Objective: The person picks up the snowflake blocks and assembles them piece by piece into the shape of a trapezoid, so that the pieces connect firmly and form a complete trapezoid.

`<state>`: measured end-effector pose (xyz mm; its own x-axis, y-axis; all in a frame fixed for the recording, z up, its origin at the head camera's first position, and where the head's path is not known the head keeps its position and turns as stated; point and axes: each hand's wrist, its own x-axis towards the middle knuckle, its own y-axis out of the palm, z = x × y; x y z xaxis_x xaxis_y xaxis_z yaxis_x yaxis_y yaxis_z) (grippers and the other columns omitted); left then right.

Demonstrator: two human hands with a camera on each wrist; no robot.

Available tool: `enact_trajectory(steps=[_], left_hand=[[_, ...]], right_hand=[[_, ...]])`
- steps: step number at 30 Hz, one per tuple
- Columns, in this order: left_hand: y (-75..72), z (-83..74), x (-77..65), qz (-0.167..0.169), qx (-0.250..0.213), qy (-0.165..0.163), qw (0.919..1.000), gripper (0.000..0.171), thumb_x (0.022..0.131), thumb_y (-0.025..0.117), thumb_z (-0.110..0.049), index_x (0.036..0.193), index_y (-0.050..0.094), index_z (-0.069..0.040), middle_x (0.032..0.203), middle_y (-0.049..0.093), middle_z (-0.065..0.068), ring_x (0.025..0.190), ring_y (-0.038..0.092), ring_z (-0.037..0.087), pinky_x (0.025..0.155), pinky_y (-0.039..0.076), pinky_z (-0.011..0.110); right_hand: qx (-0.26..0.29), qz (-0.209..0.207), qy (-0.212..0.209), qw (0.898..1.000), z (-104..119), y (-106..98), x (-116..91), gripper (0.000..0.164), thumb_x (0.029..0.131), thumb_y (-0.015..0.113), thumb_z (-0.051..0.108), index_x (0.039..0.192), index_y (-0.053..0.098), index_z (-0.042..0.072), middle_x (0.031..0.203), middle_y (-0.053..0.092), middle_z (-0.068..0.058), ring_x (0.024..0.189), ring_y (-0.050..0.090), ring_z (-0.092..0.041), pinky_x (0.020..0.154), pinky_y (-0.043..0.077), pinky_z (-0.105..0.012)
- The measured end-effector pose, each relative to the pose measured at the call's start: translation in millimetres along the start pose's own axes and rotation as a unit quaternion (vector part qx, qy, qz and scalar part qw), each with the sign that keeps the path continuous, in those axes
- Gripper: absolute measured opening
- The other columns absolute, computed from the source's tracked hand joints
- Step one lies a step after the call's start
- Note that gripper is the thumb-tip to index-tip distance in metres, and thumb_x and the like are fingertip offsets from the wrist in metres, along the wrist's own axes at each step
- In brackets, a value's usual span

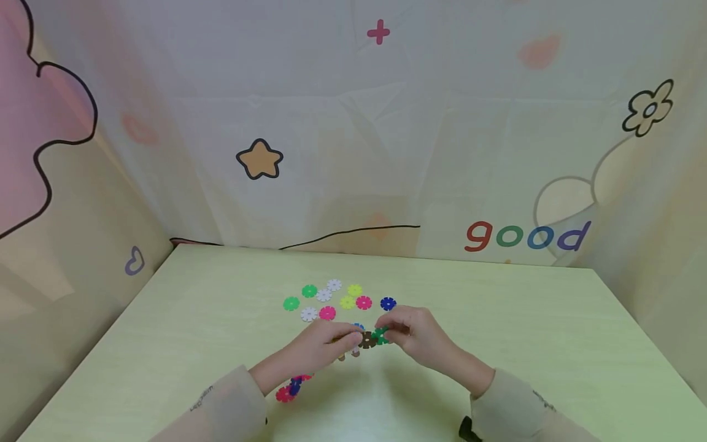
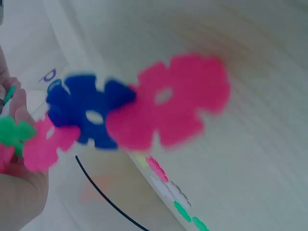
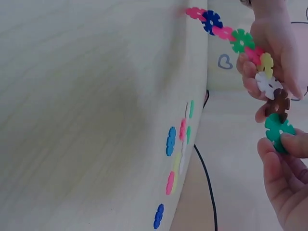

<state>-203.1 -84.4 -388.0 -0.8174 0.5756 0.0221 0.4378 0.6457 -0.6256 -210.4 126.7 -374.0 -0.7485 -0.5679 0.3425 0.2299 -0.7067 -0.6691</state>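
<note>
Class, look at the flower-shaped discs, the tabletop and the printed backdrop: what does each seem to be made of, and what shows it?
Flower-shaped discs: probably plastic, fairly matt; solid, even colours and neatly cut slots suggest it. Tabletop: wood or wood-look laminate; faint grain streaks leave either possible. Printed backdrop: likely thin fabric, matt; creases and soft folds show.

Extends left arm (image 1: 226,402) and right arm (image 1: 527,405) forward and inward, sleeved to near the wrists (image 1: 266,373). Holds left grip (image 1: 317,345) and right grip (image 1: 422,337) near each other, with backs (image 1: 433,347) mostly upward in head view. Bends left fingers (image 3: 249,70) inward, left thumb (image 1: 348,342) pointing rightward; pinches with right thumb (image 3: 296,143) against curled right fingers (image 3: 275,179).
</note>
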Motion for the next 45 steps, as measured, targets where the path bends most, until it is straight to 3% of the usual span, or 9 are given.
enact_trajectory(steps=[3,6,11,16,26,34,41,45], left_hand=[[-4.1,2.1,1.4,0.015,-0.069,-0.034,0.9969,0.035,0.093,0.039,-0.038,0.103,0.063,-0.013,0.085,0.066,0.008,0.071,0.060,0.025,0.057,0.047,0.024],[-6.3,3.2,2.4,0.025,-0.123,-0.065,0.9899,0.041,0.093,0.036,-0.041,0.107,0.061,-0.011,0.088,0.065,0.011,0.075,0.061,0.027,0.061,0.047,0.026],[-6.0,3.4,3.4,0.036,-0.173,-0.078,0.9811,0.047,0.093,0.036,-0.043,0.116,0.056,-0.008,0.090,0.065,0.015,0.077,0.062,0.028,0.067,0.047,0.029],[-4.0,5.3,5.4,0.036,-0.168,-0.076,0.9823,0.048,0.093,0.034,-0.043,0.118,0.052,-0.006,0.091,0.065,0.015,0.078,0.062,0.028,0.074,0.049,0.033],[-3.6,8.9,6.8,0.026,-0.152,-0.079,0.9849,0.046,0.093,0.033,-0.043,0.118,0.051,-0.009,0.100,0.061,0.015,0.084,0.059,0.028,0.071,0.049,0.037],[-4.0,7.9,7.7,0.017,-0.142,-0.072,0.9871,0.043,0.093,0.038,-0.039,0.111,0.055,-0.004,0.102,0.061,0.016,0.081,0.061,0.027,0.068,0.049,0.029],[-5.7,9.3,4.9,0.008,-0.131,-0.068,0.9891,0.041,0.092,0.041,-0.040,0.108,0.057,-0.005,0.100,0.063,0.014,0.092,0.057,0.025,0.072,0.046,0.025],[-7.9,14.8,2.5,0.005,-0.131,-0.077,0.9884,0.040,0.092,0.041,-0.039,0.108,0.055,-0.005,0.100,0.062,0.014,0.090,0.058,0.025,0.072,0.047,0.026]], right_hand=[[0.007,-0.003,0.002,1.000,-3.7,-1.5,4.5,0.013,0.074,0.064,-0.005,0.086,0.066,0.001,0.080,0.065,-0.010,0.066,0.056,-0.008,0.061,0.049,-0.017],[0.006,0.000,0.014,1.000,-6.3,-1.9,10.4,0.013,0.076,0.063,-0.003,0.088,0.066,0.001,0.082,0.065,-0.009,0.065,0.055,-0.007,0.061,0.049,-0.017],[0.009,0.009,0.040,0.999,-7.6,-1.3,21.5,0.015,0.078,0.063,0.001,0.092,0.066,0.003,0.085,0.066,-0.007,0.067,0.056,-0.007,0.063,0.049,-0.017],[0.013,0.019,0.048,0.999,-9.4,0.4,30.4,0.015,0.079,0.062,0.002,0.093,0.066,0.004,0.088,0.066,-0.007,0.071,0.058,-0.009,0.066,0.049,-0.016],[0.033,0.030,0.045,0.998,-10.4,6.1,38.2,0.016,0.080,0.061,0.002,0.095,0.065,0.001,0.089,0.066,-0.009,0.069,0.059,-0.012,0.064,0.050,-0.017],[0.055,0.041,0.059,0.996,-9.5,10.7,39.7,0.013,0.081,0.061,0.003,0.093,0.066,0.001,0.089,0.066,-0.011,0.071,0.062,-0.020,0.062,0.049,-0.017],[0.070,0.049,0.069,0.994,-7.6,12.3,40.7,0.011,0.081,0.061,0.005,0.091,0.065,0.001,0.088,0.066,-0.010,0.068,0.059,-0.012,0.060,0.049,-0.018],[0.056,0.047,0.080,0.994,-8.3,12.5,42.9,0.014,0.082,0.060,0.008,0.095,0.065,0.003,0.088,0.066,-0.008,0.069,0.059,-0.013,0.061,0.049,-0.019]])
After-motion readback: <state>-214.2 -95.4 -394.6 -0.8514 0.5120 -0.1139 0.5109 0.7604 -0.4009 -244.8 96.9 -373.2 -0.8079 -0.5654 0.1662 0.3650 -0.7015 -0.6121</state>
